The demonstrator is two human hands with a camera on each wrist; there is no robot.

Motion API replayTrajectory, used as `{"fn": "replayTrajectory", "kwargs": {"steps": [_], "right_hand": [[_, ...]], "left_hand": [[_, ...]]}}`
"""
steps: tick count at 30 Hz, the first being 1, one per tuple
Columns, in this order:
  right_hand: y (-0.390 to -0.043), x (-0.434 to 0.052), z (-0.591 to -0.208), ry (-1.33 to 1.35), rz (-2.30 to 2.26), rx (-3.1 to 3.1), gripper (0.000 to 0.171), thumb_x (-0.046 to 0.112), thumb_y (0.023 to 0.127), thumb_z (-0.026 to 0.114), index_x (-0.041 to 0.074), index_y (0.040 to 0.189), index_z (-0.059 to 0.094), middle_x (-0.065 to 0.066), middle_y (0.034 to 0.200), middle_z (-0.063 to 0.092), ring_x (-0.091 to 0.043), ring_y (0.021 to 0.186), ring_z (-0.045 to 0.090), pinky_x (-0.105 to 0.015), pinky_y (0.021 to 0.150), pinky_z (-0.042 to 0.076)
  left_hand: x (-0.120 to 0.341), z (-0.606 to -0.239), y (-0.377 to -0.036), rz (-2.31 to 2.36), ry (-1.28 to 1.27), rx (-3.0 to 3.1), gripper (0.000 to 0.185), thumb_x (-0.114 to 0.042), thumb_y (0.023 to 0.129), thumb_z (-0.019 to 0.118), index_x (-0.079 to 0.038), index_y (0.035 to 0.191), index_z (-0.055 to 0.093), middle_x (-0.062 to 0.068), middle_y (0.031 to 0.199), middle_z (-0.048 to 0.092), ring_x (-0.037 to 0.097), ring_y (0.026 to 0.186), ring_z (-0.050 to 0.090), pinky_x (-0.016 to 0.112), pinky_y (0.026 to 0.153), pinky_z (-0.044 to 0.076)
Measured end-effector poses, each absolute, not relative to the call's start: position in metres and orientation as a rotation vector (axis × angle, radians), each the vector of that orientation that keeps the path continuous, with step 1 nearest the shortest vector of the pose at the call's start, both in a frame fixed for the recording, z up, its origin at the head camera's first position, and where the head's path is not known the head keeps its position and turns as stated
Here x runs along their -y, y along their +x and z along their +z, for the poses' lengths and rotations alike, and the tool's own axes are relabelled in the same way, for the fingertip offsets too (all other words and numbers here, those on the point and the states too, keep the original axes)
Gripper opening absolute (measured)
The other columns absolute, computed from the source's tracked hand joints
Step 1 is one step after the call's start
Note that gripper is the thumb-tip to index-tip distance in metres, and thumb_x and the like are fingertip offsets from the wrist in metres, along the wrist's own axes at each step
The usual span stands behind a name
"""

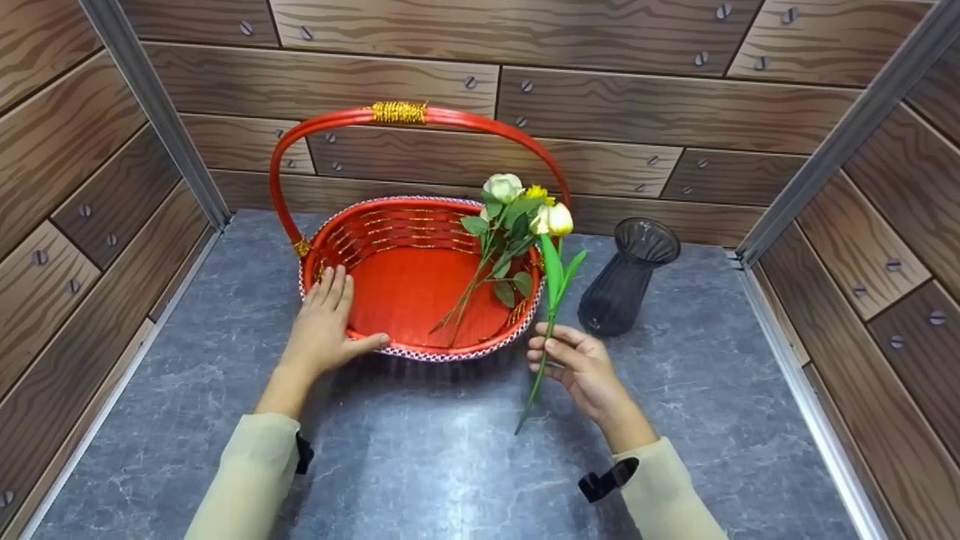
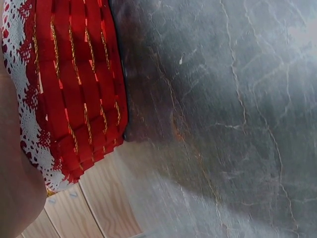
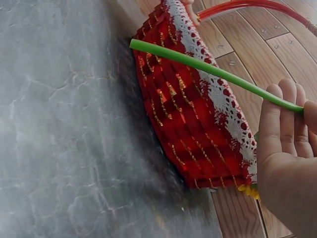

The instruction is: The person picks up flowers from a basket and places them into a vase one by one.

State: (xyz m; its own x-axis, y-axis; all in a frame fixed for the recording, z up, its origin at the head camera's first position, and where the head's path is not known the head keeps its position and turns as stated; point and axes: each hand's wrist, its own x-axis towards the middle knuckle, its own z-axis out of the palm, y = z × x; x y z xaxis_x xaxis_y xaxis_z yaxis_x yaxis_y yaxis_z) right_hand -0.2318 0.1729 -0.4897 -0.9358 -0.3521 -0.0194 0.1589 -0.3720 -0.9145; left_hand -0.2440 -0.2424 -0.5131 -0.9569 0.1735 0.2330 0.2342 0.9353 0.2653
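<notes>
A red woven basket (image 1: 412, 281) with a lace-trimmed rim and a tall arched handle stands near the back wall. My left hand (image 1: 322, 319) rests on its near-left rim, fingers straight and thumb along the edge. Between thumb and fingers, my right hand (image 1: 581, 367) pinches the green stem of an artificial tulip (image 1: 553, 220), whose white-yellow bloom is up beside the basket's right rim. Inside the basket, a white rose (image 1: 503, 187) and a yellow flower (image 1: 537, 193) lean on the right side. In the right wrist view the tulip's stem (image 3: 213, 69) crosses in front of the woven side.
A dark, ribbed glass vase (image 1: 626, 277) with a flared mouth stands right of the basket. Wood-patterned panels (image 1: 420, 82) form walls at the back and both sides, with metal strips at the corners. The floor (image 1: 420, 457) is grey and marbled.
</notes>
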Motion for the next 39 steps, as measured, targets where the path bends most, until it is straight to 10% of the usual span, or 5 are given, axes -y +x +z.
{"fn": "replayTrajectory", "kwargs": {"steps": [39], "right_hand": [[-0.281, -0.236, -0.403, 0.061, -3.056, -1.367, 0.020, -0.003, 0.096, 0.060, -0.003, 0.116, 0.063, -0.015, 0.092, 0.074, -0.023, 0.082, 0.074, -0.035, 0.082, 0.059]], "left_hand": [[0.242, -0.513, -0.245, -0.411, -0.310, 2.878, 0.120, -0.081, 0.079, 0.056, 0.004, 0.156, 0.020, 0.022, 0.165, 0.010, 0.039, 0.154, 0.005, 0.052, 0.124, 0.008]]}}
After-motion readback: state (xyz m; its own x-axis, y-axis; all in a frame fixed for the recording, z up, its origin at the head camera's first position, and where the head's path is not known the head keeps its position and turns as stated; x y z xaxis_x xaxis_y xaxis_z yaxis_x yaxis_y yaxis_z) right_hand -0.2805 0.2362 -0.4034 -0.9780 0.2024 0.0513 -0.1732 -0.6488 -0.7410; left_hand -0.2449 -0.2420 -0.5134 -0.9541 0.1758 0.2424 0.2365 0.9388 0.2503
